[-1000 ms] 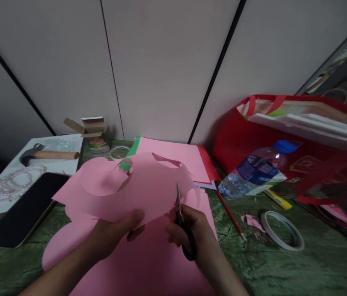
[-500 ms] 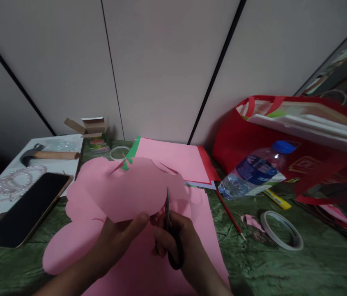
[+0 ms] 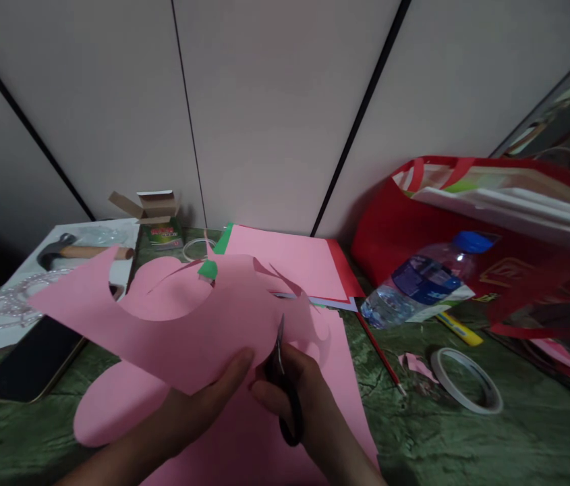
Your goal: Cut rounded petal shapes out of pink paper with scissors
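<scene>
My left hand (image 3: 208, 398) pinches the near edge of a pink paper sheet (image 3: 173, 344), thumb on top and fingers underneath. Curved pieces have been cut out of the sheet, and it is held up tilted above the table. In my right hand (image 3: 295, 385) is a pair of dark-handled scissors (image 3: 292, 412), its blades pointing away from me at the sheet's right part. Whether the blades are apart is hard to see. Below lie more pink sheets (image 3: 244, 445) and a rounded pink cutout (image 3: 112, 408).
Left are a phone (image 3: 21, 364), a hammer (image 3: 92, 252), bead strings (image 3: 16, 297) and an opened small box (image 3: 163, 229). Right are a water bottle (image 3: 416, 283), a red bag (image 3: 390, 223), a red pencil (image 3: 378, 347), a tape roll (image 3: 494, 398) and a yellow cutter (image 3: 459, 329). Coloured paper (image 3: 285, 260) lies behind.
The held pink paper has turned, and a pointed end now sticks out to the left over the phone and hammer handle. Both hands stay nearly in place.
</scene>
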`<action>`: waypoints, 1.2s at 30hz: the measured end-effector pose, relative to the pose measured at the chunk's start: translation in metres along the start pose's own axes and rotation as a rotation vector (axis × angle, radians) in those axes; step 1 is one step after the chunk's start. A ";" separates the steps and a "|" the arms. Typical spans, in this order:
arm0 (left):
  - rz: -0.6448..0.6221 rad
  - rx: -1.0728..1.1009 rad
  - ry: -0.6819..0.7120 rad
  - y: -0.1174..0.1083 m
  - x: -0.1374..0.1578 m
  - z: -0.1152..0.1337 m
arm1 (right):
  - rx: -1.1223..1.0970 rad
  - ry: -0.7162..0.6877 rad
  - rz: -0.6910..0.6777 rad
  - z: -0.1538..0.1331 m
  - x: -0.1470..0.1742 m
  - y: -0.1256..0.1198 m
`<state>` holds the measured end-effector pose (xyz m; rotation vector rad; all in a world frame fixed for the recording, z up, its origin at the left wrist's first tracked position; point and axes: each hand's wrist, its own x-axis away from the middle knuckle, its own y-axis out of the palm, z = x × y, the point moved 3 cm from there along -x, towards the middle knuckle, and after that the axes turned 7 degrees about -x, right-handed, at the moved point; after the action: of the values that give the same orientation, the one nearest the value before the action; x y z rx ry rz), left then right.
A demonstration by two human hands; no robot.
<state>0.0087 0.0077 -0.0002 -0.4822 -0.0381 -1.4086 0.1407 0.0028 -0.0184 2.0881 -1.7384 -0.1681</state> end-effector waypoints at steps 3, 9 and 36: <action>-0.026 0.014 -0.016 0.001 0.000 0.000 | -0.002 0.007 0.003 -0.002 0.000 0.000; -0.075 -0.056 0.007 0.000 0.000 0.000 | 0.040 0.026 0.031 -0.003 -0.001 -0.001; -0.058 -0.015 -0.024 -0.005 -0.005 -0.007 | 0.037 0.057 0.109 0.002 -0.002 -0.004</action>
<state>0.0017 0.0098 -0.0064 -0.5139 -0.0609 -1.4614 0.1430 0.0048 -0.0216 1.9974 -1.8286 -0.0450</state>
